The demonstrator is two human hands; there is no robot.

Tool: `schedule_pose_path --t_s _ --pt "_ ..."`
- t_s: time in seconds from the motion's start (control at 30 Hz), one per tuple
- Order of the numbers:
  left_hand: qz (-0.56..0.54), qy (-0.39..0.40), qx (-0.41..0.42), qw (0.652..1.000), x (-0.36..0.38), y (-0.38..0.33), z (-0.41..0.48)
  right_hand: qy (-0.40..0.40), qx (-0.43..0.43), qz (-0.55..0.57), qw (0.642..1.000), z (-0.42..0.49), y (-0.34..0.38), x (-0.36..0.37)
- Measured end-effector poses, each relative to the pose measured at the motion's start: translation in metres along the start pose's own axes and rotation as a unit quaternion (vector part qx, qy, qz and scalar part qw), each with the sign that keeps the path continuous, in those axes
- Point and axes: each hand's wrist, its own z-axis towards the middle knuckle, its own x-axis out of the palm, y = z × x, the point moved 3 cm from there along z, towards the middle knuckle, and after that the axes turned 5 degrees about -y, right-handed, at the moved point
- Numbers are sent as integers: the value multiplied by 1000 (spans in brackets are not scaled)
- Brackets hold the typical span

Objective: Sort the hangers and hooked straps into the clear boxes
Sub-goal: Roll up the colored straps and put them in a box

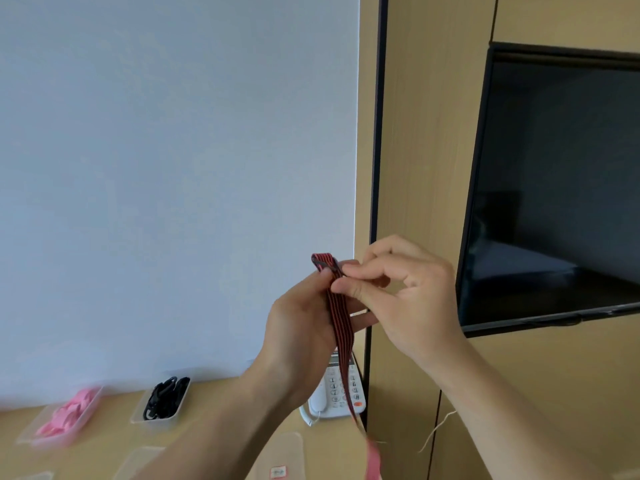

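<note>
Strap: red-and-black hooked strap (337, 306) is hanging raised between 2 hands, well above the boxes.
Left hand (304, 323): fingers are curling around the strap.
Right hand (401, 289): fingertips are pinching its top.
Risk: dangling tail is likely snagging the telephone (337, 393).

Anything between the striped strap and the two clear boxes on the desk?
Nothing visible. The left hand and right hand hold the strap in open air; the black-filled box and pink-filled box sit uncovered lower left. The telephone stands right of them.

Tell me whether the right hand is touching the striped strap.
Touching. The head view shows the right hand pinching the striped strap near its folded top end; the left hand holds it just below.
</note>
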Motion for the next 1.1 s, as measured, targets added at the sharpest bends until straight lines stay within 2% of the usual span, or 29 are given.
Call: schedule_pose_path --t_s 0.1,0.23,0.33,0.43,0.5,0.57,0.67,0.73,0.83,0.93,1.0,1.1 --pt "-30 29 -28 999 -1 -6 2 17 -31 -37 999 -7 0 8" --pt "-10 8 -65 998 -9 -1 5 84 -53 -116 988 -10 0 15" --pt "55 5 -78 995 -18 1 7 88 32 -128 987 -3 -2 13" --pt "108 8 -89 990 -26 0 7 178 156 -133 962 10 -12 17" --pt "133 26 -95 986 -29 0 6 217 209 -84 950 14 -16 21" --pt "142 40 -102 984 -32 -1 5 204 242 -31 948 13 -18 25" --pt "137 48 -92 985 -38 0 4 129 260 33 956 13 -20 28" --pt "139 24 -62 988 -44 2 4 84 227 3 970 16 -22 26" --pt "195 -34 8 980 -53 3 5 60 176 -53 981 18 -21 28" --pt "239 -89 53 966 -61 2 9 26 168 -62 983 14 -20 30" --pt "252 -111 63 959 -64 0 10 28 166 -47 985 11 -20 31" --pt "250 -134 69 956 -67 1 10 78 196 59 976 6 -20 36"
